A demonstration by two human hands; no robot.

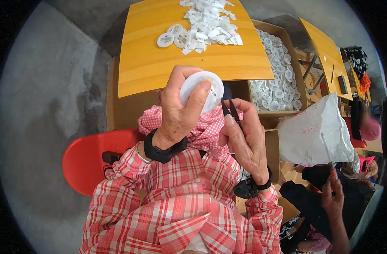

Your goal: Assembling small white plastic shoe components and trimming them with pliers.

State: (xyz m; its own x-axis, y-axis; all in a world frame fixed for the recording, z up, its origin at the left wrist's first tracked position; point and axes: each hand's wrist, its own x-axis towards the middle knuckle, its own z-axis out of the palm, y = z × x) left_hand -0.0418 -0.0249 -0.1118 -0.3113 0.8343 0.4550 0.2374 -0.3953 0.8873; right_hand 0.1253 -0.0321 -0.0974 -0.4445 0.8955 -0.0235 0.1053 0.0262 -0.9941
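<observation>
My left hand (183, 101) grips a white round plastic disc (208, 91), its thumb pressed on the face. Small metal-looking parts show in a slot near the disc's right side. Just right of it, my right hand (246, 135) pinches a pair of black pointed tweezers (230, 109). Their two tips are apart and point up beside the disc's lower right edge; the rear of the tool is hidden by my fingers. Pink polka-dot cloth (206, 131) lies over my lap below both hands.
On the yellow table (151, 67) ahead are several similar discs (174, 37) and a heap of white flat pieces (212, 23). A cardboard box (280, 72) full of discs stands right, near a white sack (316, 131). A co-worker's hand (332, 192) holds a thin tool. A red chair (100, 156) is at left.
</observation>
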